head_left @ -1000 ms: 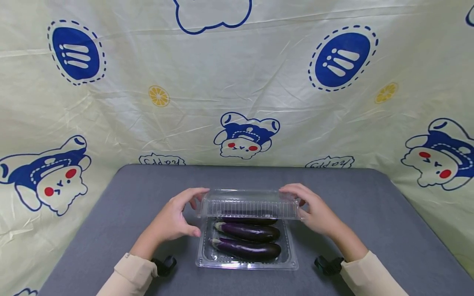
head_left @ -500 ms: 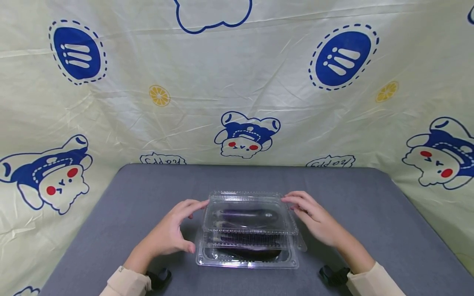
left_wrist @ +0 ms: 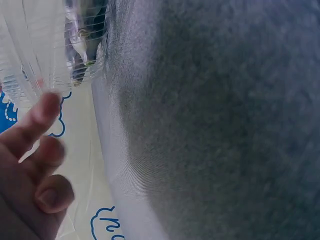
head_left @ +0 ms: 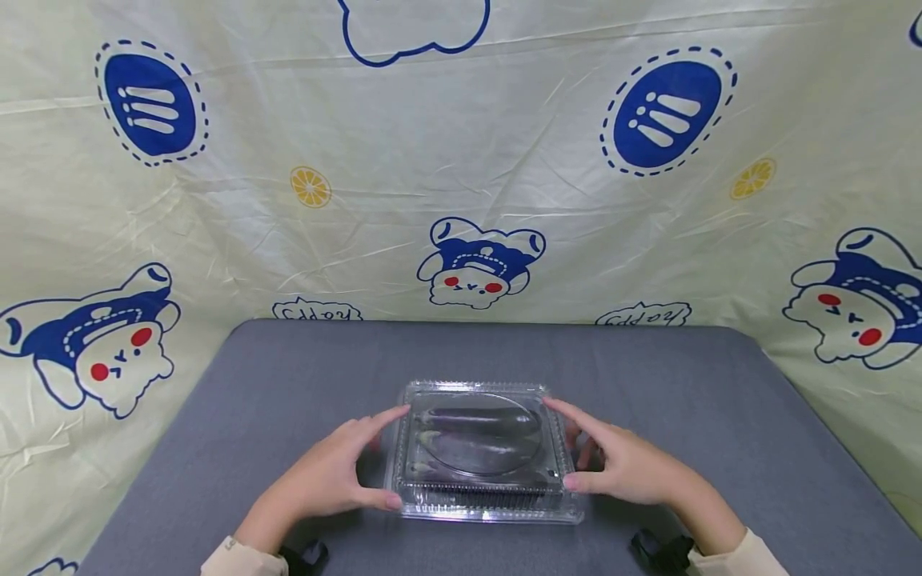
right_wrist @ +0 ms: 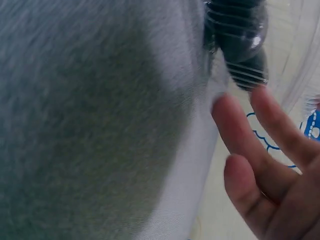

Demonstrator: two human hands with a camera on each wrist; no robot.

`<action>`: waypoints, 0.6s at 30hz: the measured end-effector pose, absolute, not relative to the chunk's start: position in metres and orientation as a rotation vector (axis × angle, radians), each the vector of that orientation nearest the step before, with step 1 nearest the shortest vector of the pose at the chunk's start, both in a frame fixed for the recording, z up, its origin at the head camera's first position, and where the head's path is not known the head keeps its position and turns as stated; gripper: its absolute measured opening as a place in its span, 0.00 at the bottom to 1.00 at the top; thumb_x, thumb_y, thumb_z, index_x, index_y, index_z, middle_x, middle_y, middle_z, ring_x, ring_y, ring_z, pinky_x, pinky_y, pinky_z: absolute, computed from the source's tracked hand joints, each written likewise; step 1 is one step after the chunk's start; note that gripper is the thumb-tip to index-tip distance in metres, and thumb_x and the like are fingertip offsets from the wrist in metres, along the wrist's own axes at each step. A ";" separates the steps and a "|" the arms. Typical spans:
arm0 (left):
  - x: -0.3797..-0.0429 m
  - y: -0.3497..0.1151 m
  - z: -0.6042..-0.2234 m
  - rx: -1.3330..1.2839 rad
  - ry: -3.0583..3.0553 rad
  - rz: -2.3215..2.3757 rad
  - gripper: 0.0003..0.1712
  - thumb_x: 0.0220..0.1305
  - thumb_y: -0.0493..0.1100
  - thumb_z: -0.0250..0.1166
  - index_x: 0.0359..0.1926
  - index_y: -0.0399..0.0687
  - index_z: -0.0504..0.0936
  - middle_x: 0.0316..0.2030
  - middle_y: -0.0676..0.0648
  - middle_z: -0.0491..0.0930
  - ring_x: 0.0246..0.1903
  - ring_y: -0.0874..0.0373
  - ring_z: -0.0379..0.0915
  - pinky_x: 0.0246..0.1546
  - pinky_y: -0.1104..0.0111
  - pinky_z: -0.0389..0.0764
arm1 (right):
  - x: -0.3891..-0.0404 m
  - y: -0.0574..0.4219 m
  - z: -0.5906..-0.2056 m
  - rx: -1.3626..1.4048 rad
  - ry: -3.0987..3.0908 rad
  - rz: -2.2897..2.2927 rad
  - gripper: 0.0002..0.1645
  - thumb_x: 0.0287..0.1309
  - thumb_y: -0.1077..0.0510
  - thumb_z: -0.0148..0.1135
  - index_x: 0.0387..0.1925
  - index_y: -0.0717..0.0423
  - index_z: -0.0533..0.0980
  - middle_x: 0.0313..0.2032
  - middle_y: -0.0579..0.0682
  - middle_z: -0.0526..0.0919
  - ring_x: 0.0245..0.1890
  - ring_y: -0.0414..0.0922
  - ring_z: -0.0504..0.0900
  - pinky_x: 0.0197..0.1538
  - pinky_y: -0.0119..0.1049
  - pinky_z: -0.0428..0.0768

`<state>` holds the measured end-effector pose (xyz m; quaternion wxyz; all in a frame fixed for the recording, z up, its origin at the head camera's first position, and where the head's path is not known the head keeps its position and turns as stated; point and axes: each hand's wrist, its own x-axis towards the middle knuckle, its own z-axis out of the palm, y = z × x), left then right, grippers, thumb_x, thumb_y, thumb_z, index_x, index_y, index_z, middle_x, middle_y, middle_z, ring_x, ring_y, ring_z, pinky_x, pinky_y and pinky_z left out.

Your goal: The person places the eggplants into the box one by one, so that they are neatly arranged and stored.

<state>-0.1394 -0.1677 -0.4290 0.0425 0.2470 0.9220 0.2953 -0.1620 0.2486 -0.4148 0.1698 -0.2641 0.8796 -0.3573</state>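
Observation:
A clear plastic clamshell box (head_left: 475, 512) lies on the grey table, its lid (head_left: 425, 400) down over the base. Through the lid show several dark purple eggplants (head_left: 479, 452); their outlines are blurred by the plastic. At the box's left side my left hand (head_left: 331, 472) touches the lid's edge with spread forefinger and thumb. My right hand (head_left: 627, 464) does likewise at the right side, forefinger near the back corner and thumb near the front. In both wrist views the other fingers hang beside the ribbed wall, holding nothing. Whether the lid is latched I cannot tell.
The table (head_left: 288, 384) is covered in grey cloth and ends at a back edge. Behind it hangs a pale curtain (head_left: 374, 144) with blue cartoon prints. Dark wrist straps (head_left: 306, 556) sit at both cuffs.
The lid, tilted up over the eggplants a second ago, has swung down toward me onto the base. Both hands have come down with it to the box's sides, fingers spread.

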 end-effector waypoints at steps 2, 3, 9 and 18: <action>-0.138 -0.167 -0.430 0.728 2.753 0.937 0.62 0.44 0.71 0.74 0.76 0.78 0.48 0.39 0.58 0.76 0.34 0.65 0.69 0.34 0.68 0.74 | -0.162 0.249 -0.415 -0.758 2.375 -1.087 0.63 0.56 0.50 0.73 0.78 0.32 0.39 0.42 0.52 0.76 0.32 0.41 0.80 0.34 0.35 0.80; -0.138 -0.167 -0.430 0.719 2.709 0.969 0.62 0.46 0.69 0.74 0.77 0.77 0.46 0.37 0.58 0.75 0.30 0.66 0.67 0.31 0.70 0.73 | -0.161 0.248 -0.415 -0.764 2.326 -1.113 0.67 0.54 0.52 0.74 0.78 0.32 0.36 0.40 0.52 0.76 0.31 0.42 0.81 0.34 0.36 0.80; -0.139 -0.166 -0.431 0.746 2.477 1.174 0.63 0.55 0.60 0.73 0.79 0.71 0.38 0.31 0.57 0.77 0.22 0.70 0.63 0.25 0.74 0.71 | -0.162 0.244 -0.416 -0.843 2.260 -1.175 0.78 0.46 0.52 0.79 0.78 0.36 0.28 0.31 0.50 0.78 0.28 0.42 0.79 0.33 0.35 0.81; -0.143 -0.163 -0.433 0.767 2.347 1.389 0.60 0.61 0.53 0.71 0.80 0.63 0.37 0.26 0.54 0.77 0.25 0.68 0.68 0.27 0.74 0.73 | -0.172 0.245 -0.420 -0.807 2.130 -1.366 0.75 0.51 0.60 0.76 0.77 0.28 0.28 0.25 0.51 0.80 0.23 0.37 0.78 0.29 0.36 0.81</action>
